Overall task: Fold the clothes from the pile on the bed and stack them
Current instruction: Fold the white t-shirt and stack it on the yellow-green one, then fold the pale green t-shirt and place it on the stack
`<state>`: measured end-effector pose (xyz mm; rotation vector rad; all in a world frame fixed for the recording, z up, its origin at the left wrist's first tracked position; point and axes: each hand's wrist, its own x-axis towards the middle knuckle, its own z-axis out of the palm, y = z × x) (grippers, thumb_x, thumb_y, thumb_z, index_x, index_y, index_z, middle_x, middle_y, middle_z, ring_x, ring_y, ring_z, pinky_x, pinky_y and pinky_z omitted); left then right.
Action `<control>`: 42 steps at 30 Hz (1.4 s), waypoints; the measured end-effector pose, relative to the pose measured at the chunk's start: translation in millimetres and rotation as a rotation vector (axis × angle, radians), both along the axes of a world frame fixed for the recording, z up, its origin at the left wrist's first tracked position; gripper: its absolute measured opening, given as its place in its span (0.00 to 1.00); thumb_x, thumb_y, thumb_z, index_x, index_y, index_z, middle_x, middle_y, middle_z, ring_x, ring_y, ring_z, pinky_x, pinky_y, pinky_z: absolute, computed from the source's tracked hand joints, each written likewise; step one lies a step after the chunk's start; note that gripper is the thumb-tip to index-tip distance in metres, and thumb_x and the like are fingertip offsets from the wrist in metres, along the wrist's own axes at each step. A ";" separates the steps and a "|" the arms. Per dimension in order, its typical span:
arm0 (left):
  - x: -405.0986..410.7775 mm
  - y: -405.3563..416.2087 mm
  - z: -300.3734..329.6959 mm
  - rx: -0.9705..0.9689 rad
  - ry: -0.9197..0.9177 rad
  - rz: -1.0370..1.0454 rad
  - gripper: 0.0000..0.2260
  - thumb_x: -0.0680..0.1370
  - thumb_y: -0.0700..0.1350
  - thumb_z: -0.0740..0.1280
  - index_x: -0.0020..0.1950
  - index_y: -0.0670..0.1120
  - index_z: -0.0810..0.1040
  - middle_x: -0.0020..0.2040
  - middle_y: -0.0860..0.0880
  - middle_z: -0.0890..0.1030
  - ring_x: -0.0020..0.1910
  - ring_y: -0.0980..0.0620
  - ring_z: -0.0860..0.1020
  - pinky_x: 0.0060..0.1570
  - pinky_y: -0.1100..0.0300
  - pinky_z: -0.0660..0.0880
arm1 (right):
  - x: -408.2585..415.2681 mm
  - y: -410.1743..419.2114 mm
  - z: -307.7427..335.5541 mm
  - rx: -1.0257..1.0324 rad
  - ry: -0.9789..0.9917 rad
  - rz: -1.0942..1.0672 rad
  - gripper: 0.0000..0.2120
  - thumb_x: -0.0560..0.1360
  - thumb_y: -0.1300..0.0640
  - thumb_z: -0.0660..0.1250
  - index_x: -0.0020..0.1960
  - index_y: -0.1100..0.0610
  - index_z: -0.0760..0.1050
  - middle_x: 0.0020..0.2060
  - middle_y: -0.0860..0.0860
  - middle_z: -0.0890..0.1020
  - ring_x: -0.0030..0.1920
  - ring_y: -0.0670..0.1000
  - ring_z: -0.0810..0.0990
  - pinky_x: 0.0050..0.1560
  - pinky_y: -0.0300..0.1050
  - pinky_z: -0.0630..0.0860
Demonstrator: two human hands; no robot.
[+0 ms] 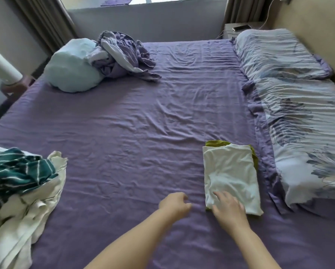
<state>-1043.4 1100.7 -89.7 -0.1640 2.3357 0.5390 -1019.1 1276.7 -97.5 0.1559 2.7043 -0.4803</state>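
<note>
Two floral-print white pillows (283, 53) (306, 136) along the right edge of the purple bedsheet (133, 117). Two folded garments stacked just left of the nearer pillow: one white (230, 171), one olive-green (217, 143) beneath. One unfolded clothes pile (21, 191) at the sheet's left edge. One pale-blue bundle (71, 66), one crumpled purple cloth (122, 55) at the far-left corner. Two hands (174, 204) (228, 206).

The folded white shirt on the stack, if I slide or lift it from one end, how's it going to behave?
The folded white shirt looks thin and soft, so lifted by one end it would probably droop and unfold. Pushed, it likely bunches up or drags the olive garment beneath it. The right hand resting flat on it suggests that it needs smoothing.
</note>
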 end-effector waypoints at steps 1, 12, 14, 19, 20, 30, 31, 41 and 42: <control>9.5 -12.2 9.5 -0.012 0.004 -0.019 0.19 0.76 0.56 0.60 0.65 0.54 0.73 0.64 0.52 0.76 0.64 0.50 0.74 0.58 0.58 0.71 | 6.2 -13.6 8.2 -0.013 0.002 0.038 0.21 0.78 0.49 0.58 0.70 0.47 0.65 0.66 0.47 0.69 0.66 0.50 0.68 0.64 0.45 0.65; 141.8 -202.2 85.6 -0.076 -0.007 0.131 0.19 0.77 0.60 0.60 0.64 0.53 0.75 0.64 0.52 0.76 0.63 0.49 0.74 0.59 0.56 0.72 | 91.5 -193.6 65.6 -0.045 -0.116 0.420 0.22 0.78 0.45 0.58 0.71 0.47 0.62 0.66 0.48 0.71 0.67 0.49 0.69 0.62 0.43 0.67; 169.0 -243.0 94.6 -0.055 0.009 0.205 0.19 0.77 0.59 0.60 0.64 0.53 0.76 0.64 0.52 0.77 0.63 0.50 0.74 0.60 0.56 0.71 | 114.1 -230.8 71.6 -0.060 -0.109 0.455 0.22 0.78 0.45 0.58 0.70 0.47 0.63 0.65 0.48 0.71 0.67 0.47 0.69 0.62 0.43 0.67; 245.8 -352.5 109.8 0.005 0.075 0.356 0.17 0.78 0.57 0.60 0.63 0.52 0.76 0.63 0.53 0.77 0.63 0.52 0.74 0.61 0.58 0.70 | 176.2 -330.5 85.5 -0.074 -0.119 0.500 0.22 0.77 0.43 0.58 0.70 0.45 0.62 0.65 0.47 0.71 0.68 0.47 0.68 0.62 0.43 0.65; 262.4 -375.3 112.3 0.020 0.085 0.384 0.17 0.78 0.57 0.60 0.63 0.52 0.76 0.63 0.52 0.77 0.63 0.52 0.74 0.61 0.59 0.70 | 188.7 -351.4 88.5 -0.085 -0.122 0.500 0.22 0.77 0.43 0.58 0.70 0.45 0.63 0.66 0.47 0.71 0.68 0.46 0.67 0.63 0.43 0.65; 389.9 -563.1 142.0 0.058 0.194 0.613 0.14 0.78 0.56 0.62 0.58 0.52 0.79 0.55 0.53 0.81 0.57 0.52 0.77 0.56 0.58 0.73 | 267.0 -550.3 121.6 -0.178 -0.113 0.629 0.19 0.77 0.49 0.60 0.67 0.51 0.69 0.62 0.51 0.74 0.61 0.51 0.74 0.59 0.44 0.72; 397.5 -575.0 142.8 0.066 0.208 0.639 0.14 0.78 0.55 0.62 0.58 0.52 0.79 0.56 0.53 0.81 0.57 0.52 0.77 0.57 0.58 0.73 | 269.9 -565.1 125.6 -0.178 -0.114 0.648 0.19 0.77 0.49 0.60 0.67 0.51 0.69 0.61 0.51 0.74 0.60 0.52 0.75 0.58 0.43 0.71; 382.7 -631.1 121.6 0.156 0.266 0.766 0.13 0.79 0.55 0.61 0.56 0.50 0.79 0.53 0.51 0.81 0.50 0.52 0.80 0.53 0.60 0.75 | 228.0 -632.7 119.7 -0.151 -0.114 0.634 0.19 0.79 0.48 0.59 0.68 0.51 0.68 0.62 0.50 0.75 0.59 0.50 0.75 0.57 0.41 0.71; 375.3 -635.7 119.6 0.161 0.261 0.763 0.13 0.79 0.55 0.60 0.56 0.50 0.79 0.53 0.51 0.81 0.51 0.52 0.80 0.54 0.60 0.75 | 218.3 -637.1 115.9 -0.162 -0.121 0.623 0.20 0.79 0.49 0.59 0.69 0.52 0.68 0.62 0.50 0.75 0.59 0.49 0.75 0.57 0.41 0.71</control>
